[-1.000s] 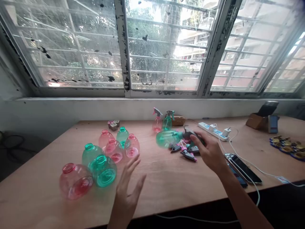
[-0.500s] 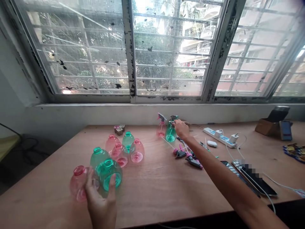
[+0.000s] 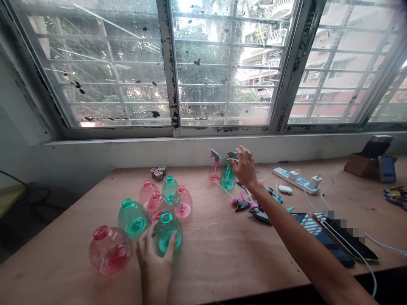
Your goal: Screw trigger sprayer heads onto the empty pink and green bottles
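Green bottle (image 3: 166, 232) gripped at lower centre, other hand open at the back

Low in the frame, just left of centre, the left hand (image 3: 155, 259) has hold of a green bottle with a bare neck. The thumb lies along its near right side and the fingers go round its left side, so the hand is curved to the bottle's width rather than closed tight. The bottle stands roughly upright, its mouth clear of the palm.

Above and right of centre, the right hand (image 3: 244, 167) is loosely spread beside the head of a green spray bottle (image 3: 228, 177) and holds nothing that shows. Whether the thumb tip brushes the trigger, I cannot tell. A pink spray bottle (image 3: 215, 170) stands just to its left.

My reading is that the step in hand is setting one fitted bottle down and taking up an unfitted one. The next move would call for a steady, light grip on the green bottle, and for the right hand to pick one of the loose spray heads (image 3: 241, 204) lying right of centre, without knocking the upright pair. Other bare-necked bottles (image 3: 110, 253) fill the left of the frame.
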The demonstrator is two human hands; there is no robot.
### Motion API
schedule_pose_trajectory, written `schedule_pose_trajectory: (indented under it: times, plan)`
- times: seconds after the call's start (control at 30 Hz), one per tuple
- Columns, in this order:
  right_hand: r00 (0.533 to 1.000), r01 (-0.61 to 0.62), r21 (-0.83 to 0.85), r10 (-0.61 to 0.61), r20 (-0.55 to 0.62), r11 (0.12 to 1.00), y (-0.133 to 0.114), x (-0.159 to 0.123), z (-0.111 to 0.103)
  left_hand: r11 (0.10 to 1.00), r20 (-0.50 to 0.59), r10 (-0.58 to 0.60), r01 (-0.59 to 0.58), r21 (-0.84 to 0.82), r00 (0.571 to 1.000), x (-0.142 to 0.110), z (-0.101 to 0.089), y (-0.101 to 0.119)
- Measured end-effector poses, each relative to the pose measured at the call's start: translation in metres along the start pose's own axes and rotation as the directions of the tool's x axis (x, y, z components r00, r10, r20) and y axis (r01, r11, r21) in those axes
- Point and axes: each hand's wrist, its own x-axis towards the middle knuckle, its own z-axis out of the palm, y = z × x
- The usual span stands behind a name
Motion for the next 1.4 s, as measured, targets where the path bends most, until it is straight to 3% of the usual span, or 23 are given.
schedule_pose_trajectory:
  times: [0.13, 0.23, 0.33, 0.47, 0.57, 0.67, 0.77, 0.83, 0.93, 1.0, 1.1, 1.17, 1.23, 1.33, 1.4]
  plan:
    - [0.998, -0.068, 0.054, 0.069, -0.003, 0.996, 0.032, -0.062, -0.034, 0.943, 0.251, -0.143, 0.209, -0.259, 0.957, -0.016, 0.029, 0.005]
    - [0.977, -0.212, 0.049, 0.212, 0.009, 0.976, 0.061, -0.120, -0.045, 0.928, 0.321, -0.122, 0.223, -0.299, 0.939, -0.031, 0.055, 0.010]
    - [0.956, -0.287, 0.025, 0.284, 0.075, 0.958, 0.078, -0.158, -0.041, 0.923, 0.369, -0.088, 0.215, -0.319, 0.925, -0.049, 0.079, 0.018]
    - [0.933, -0.300, 0.034, 0.286, 0.217, 0.953, 0.082, -0.166, -0.032, 0.908, 0.413, -0.049, 0.213, -0.361, 0.909, -0.072, 0.103, 0.031]
    - [0.919, -0.324, 0.051, 0.301, 0.254, 0.945, 0.080, -0.158, -0.036, 0.896, 0.415, -0.082, 0.250, -0.368, 0.906, -0.081, 0.111, 0.035]
    - [0.914, -0.372, 0.079, 0.349, 0.208, 0.925, 0.074, -0.157, -0.051, 0.873, 0.435, -0.141, 0.319, -0.368, 0.889, -0.079, 0.104, 0.036]
    - [0.897, -0.436, 0.163, 0.415, 0.151, 0.885, 0.063, -0.174, -0.069, 0.845, 0.473, -0.155, 0.364, -0.391, 0.867, -0.069, 0.086, 0.037]
    - [0.865, -0.502, 0.240, 0.490, 0.109, 0.831, 0.052, -0.193, -0.078, 0.834, 0.488, -0.143, 0.370, -0.409, 0.861, -0.061, 0.075, 0.038]
    - [0.779, -0.607, 0.351, 0.621, 0.085, 0.713, 0.034, -0.218, -0.079, 0.822, 0.504, -0.144, 0.386, -0.418, 0.852, -0.051, 0.066, 0.038]
    - [0.798, -0.593, 0.393, 0.579, 0.168, 0.703, 0.024, -0.227, -0.072, 0.785, 0.486, -0.219, 0.448, -0.428, 0.846, -0.047, 0.066, 0.036]
    - [0.861, -0.501, 0.394, 0.399, 0.315, 0.770, 0.015, -0.231, -0.063, 0.714, 0.443, -0.363, 0.550, -0.432, 0.820, -0.044, 0.064, 0.033]
    - [0.852, -0.459, 0.345, 0.296, 0.431, 0.819, 0.012, -0.230, -0.063, 0.705, 0.437, -0.395, 0.572, -0.419, 0.808, -0.043, 0.059, 0.034]
    - [0.812, -0.444, 0.318, 0.226, 0.537, 0.838, 0.010, -0.227, -0.070, 0.646, 0.432, -0.432, 0.606, -0.464, 0.792, -0.041, 0.053, 0.038]
    - [0.785, -0.511, 0.395, 0.228, 0.576, 0.763, 0.002, -0.223, -0.083, 0.437, 0.445, -0.512, 0.669, -0.601, 0.735, -0.038, 0.046, 0.045]
    - [0.788, -0.578, 0.541, 0.245, 0.565, 0.611, -0.005, -0.221, -0.090, 0.358, 0.454, -0.529, 0.674, -0.646, 0.717, -0.037, 0.045, 0.048]
